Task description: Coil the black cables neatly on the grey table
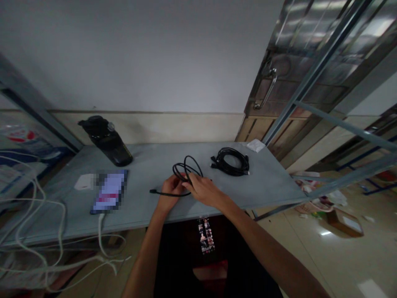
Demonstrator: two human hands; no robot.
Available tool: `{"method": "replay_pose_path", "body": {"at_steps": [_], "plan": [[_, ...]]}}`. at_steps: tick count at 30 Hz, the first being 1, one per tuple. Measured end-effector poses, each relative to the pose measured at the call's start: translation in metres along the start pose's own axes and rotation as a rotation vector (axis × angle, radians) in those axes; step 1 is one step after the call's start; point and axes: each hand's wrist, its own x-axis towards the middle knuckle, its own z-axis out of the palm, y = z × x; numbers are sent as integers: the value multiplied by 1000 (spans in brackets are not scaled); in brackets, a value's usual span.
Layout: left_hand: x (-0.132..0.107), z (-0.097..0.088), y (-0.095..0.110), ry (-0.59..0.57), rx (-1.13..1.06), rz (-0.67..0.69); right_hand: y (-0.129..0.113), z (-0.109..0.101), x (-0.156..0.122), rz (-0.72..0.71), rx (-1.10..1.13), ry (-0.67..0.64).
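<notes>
Near the front edge of the grey table, both my hands hold a black cable (187, 162) wound in loose loops. My left hand (172, 188) is closed around the lower part of the loops. From the right, my right hand (201, 188) pinches the same cable, its fingers meeting the left ones. One cable end with a dark plug (153, 191) sticks out to the left, just above the tabletop. Right of my hands lies a coil of black cables (231, 161) with several connectors showing. Part of the held cable is hidden behind my fingers.
A black bottle (108, 142) stands at the back left. A phone (110, 191) lies before it, with a white cable plugged in. White cables (34, 207) hang over the left edge. A crumpled white tissue (256, 145) sits at the back right. Another phone (206, 235) rests on my lap.
</notes>
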Motion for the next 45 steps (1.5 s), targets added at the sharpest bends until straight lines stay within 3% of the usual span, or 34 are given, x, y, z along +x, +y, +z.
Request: {"method": "replay_pose_path", "body": {"at_steps": [4, 9, 18, 25, 28, 34, 41, 45], "plan": [[2, -2, -6, 69, 89, 16, -2, 26, -12, -85, -52, -62], [2, -3, -6, 58, 127, -15, -2, 31, -15, -99, -92, -99], [-1, 9, 5, -52, 102, -7, 0, 26, -10, 262, -104, 43], [-7, 7, 18, -124, 66, -24, 1, 25, -7, 329, -119, 55], [-8, 5, 21, -105, 24, -54, 2, 25, -8, 306, -127, 33], [-3, 5, 24, 47, 24, -103, -1, 23, -10, 130, -101, -51], [-4, 2, 20, 59, 78, -83, -4, 20, -13, 18, -138, -15], [-4, -2, 15, 85, 53, -86, -4, 22, -16, 28, -111, 48]]}}
